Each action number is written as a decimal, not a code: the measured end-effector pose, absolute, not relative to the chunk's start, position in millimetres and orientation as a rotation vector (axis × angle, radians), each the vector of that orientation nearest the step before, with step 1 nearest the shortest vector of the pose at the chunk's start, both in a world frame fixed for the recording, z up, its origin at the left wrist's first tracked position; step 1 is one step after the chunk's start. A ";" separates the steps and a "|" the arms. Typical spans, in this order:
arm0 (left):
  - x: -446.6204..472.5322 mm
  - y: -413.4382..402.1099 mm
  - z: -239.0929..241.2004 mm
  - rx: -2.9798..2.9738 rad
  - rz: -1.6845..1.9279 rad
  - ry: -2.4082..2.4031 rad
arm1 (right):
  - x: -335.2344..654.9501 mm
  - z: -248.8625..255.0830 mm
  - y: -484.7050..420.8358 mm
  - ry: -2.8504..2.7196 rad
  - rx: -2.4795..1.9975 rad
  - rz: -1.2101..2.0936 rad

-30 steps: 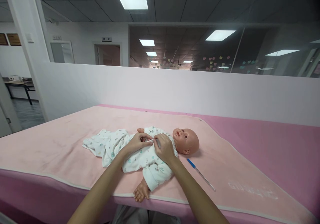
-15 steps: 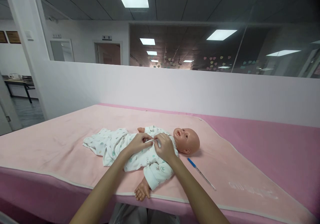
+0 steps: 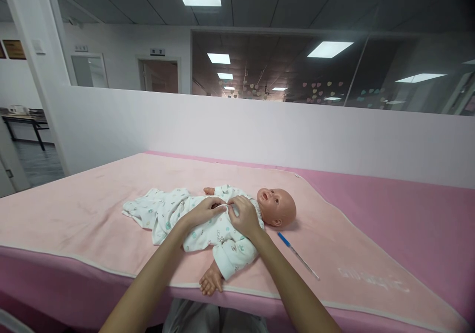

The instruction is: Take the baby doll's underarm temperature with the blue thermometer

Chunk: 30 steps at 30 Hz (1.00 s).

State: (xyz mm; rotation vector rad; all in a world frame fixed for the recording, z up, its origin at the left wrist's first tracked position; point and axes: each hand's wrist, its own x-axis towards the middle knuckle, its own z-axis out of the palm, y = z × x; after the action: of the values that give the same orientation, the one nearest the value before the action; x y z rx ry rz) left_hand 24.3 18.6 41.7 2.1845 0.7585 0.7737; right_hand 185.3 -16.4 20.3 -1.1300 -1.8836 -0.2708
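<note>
A baby doll (image 3: 279, 207) lies on its back with its head to the right. It wears a white printed baby shirt (image 3: 208, 235), and white printed trousers cover its legs at the left. Over the doll's chest, my left hand (image 3: 203, 211) pinches the front edge of the shirt between thumb and fingers. Close against it, my right hand (image 3: 243, 216) is closed on the same edge from the other side. My fingers hide the exact spot being gripped. One doll arm points toward me, its hand (image 3: 211, 278) near the front edge.
A blue-capped pen-like stick (image 3: 297, 255) lies right of the doll. Beneath everything spreads a pale pink blanket (image 3: 92, 194) over a darker pink padded surface (image 3: 408, 214). A low white wall (image 3: 260, 130) runs behind, with a window above it.
Both hands stay pinched on the shirt front with barely any movement. The whole view has shifted very slightly; the doll and the stick lie as before.
</note>
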 end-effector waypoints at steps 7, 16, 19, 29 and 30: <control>26.1 17.6 41.6 2.170 0.811 0.762 | 185.3 20.0 -16.1 -1.892 -1.135 -0.262; 23.7 22.8 41.8 2.006 0.845 0.741 | 186.0 20.0 -16.9 -1.885 -1.132 -0.255; 24.7 21.0 42.0 2.028 0.867 0.750 | 186.5 19.4 -16.0 -1.885 -1.139 -0.248; 25.2 19.7 40.3 2.168 0.881 0.792 | 186.1 19.6 -17.4 -1.887 -1.139 -0.260; 25.5 19.1 40.4 2.183 0.881 0.808 | 186.0 19.6 -17.3 -1.887 -1.140 -0.263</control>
State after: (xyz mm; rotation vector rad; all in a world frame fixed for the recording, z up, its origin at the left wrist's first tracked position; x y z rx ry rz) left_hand 25.5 19.1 40.4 2.1826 0.8084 0.8811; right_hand 186.0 -17.3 19.6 -1.1397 -1.8867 -0.2634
